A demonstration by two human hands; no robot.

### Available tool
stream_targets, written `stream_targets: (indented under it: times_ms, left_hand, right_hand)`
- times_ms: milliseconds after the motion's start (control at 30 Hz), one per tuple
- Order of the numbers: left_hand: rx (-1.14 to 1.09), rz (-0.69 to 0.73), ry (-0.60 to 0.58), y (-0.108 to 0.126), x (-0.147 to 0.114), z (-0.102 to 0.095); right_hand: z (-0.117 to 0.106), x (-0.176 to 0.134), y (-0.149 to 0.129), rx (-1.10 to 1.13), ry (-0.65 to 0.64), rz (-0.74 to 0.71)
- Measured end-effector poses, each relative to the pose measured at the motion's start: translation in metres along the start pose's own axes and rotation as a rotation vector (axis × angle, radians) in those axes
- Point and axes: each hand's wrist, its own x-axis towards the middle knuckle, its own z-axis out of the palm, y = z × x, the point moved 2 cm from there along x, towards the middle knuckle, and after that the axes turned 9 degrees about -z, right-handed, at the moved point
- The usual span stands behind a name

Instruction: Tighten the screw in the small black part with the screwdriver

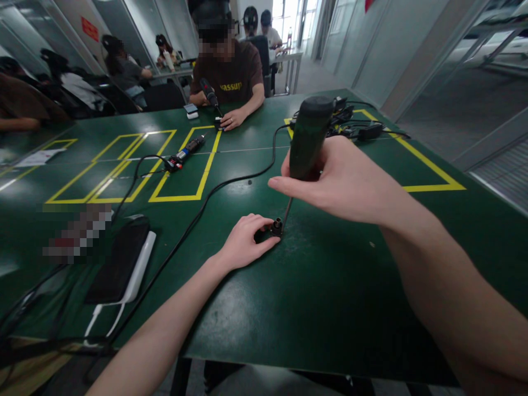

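My left hand [247, 237] rests on the green tabletop, thumb and forefinger pinched round a small black part with a round metal connector [277, 224] standing up from it. Above and to the right, my right hand [336, 176] grips a screwdriver [311, 132] by its thick dark handle. The screwdriver's thin shaft slants down to the near right side of the part. Whether the tip touches a screw is too small to tell.
A black cable [212, 192] crosses the table left of my hands. A dark phone [117, 264] lies on a white power bank [140, 269] at left. Another screwdriver [192, 148] lies beyond, and a cable pile [355, 124] at back right. Opposite, a co-worker [226, 71] holds a screwdriver.
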Motion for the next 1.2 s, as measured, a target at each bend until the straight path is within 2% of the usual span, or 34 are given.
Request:
stream_targets:
  times_ms: [200, 400, 567, 633, 767, 833, 933, 1100, 1200]
  left_hand:
    - [0.009, -0.001, 0.003, -0.001, 0.000, 0.000]
    - [0.043, -0.006, -0.008, 0.000, 0.000, 0.000]
    - [0.210, -0.025, -0.070, 0.002, -0.004, -0.016]
    - [0.312, -0.165, -0.036, -0.001, -0.005, -0.033]
    - [0.528, -0.640, 0.343, -0.007, -0.014, -0.082]
    - [0.517, -0.840, 0.442, -0.011, -0.022, -0.104]
    - [0.395, -1.050, 0.499, -0.020, -0.037, -0.125]
    - [0.207, -1.053, 0.521, -0.034, -0.050, -0.134]
    - [0.202, -1.040, 0.532, -0.033, -0.048, -0.133]
  right_hand:
    - [-0.001, 0.000, -0.001, 0.010, 0.004, -0.038]
    - [0.001, -0.001, -0.003, -0.019, 0.012, -0.015]
    - [0.001, 0.001, -0.001, -0.021, 0.023, -0.013]
    - [0.001, 0.001, 0.000, -0.021, 0.025, -0.016]
    - [0.001, 0.001, 0.000, -0.025, 0.022, -0.010]
    - [0.001, 0.001, 0.000, -0.024, 0.015, -0.006]
    - [0.001, 0.001, 0.000, -0.026, 0.020, -0.017]
    - [0.001, 0.001, 0.000, -0.031, 0.027, -0.019]
    - [0.001, 0.000, -0.001, -0.028, 0.029, -0.002]
